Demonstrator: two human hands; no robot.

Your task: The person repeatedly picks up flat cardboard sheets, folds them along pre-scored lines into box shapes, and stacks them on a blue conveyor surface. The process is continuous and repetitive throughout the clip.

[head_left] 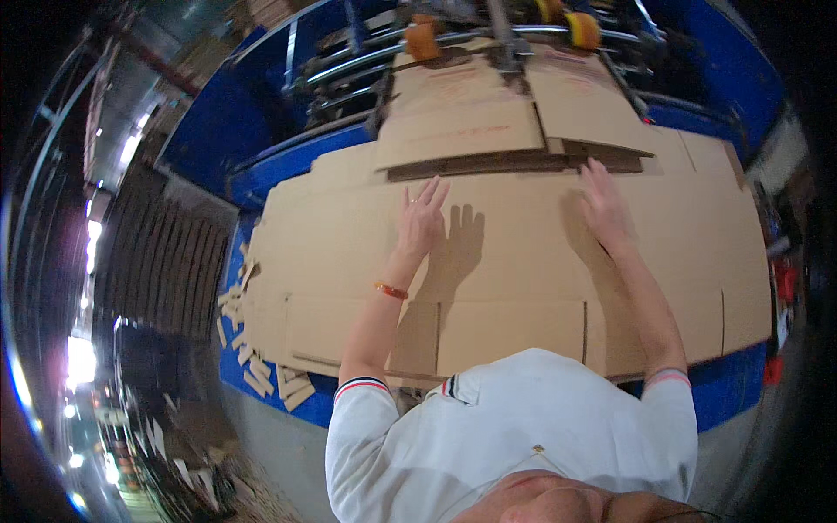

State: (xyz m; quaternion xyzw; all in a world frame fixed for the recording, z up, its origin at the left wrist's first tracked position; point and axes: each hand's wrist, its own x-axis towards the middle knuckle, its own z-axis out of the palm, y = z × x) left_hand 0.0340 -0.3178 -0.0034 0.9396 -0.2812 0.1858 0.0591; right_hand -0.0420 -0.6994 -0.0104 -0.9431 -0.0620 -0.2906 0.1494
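Note:
A wide, flat cardboard sheet (514, 253) with slots cut along its near edge lies in front of me, on the blue machine bed. Beyond it, a folded cardboard box blank (462, 122) with faint red print sits under the machine's rollers, a dark gap along its near edge. My left hand (422, 218) is over the sheet, fingers stretched toward that edge, nothing in it. My right hand (603, 205) reaches to the right part of the folded blank's edge, its fingers extended and slightly blurred. Whether its fingertips touch the edge I cannot tell.
Orange-yellow rollers (584, 31) on metal shafts cross the far side above the cardboard. Blue machine walls (227, 113) rise at the far left and right. Small cardboard offcuts (255, 370) pile on the blue ledge at left. A stack of dark, flat material (161, 244) stands farther left.

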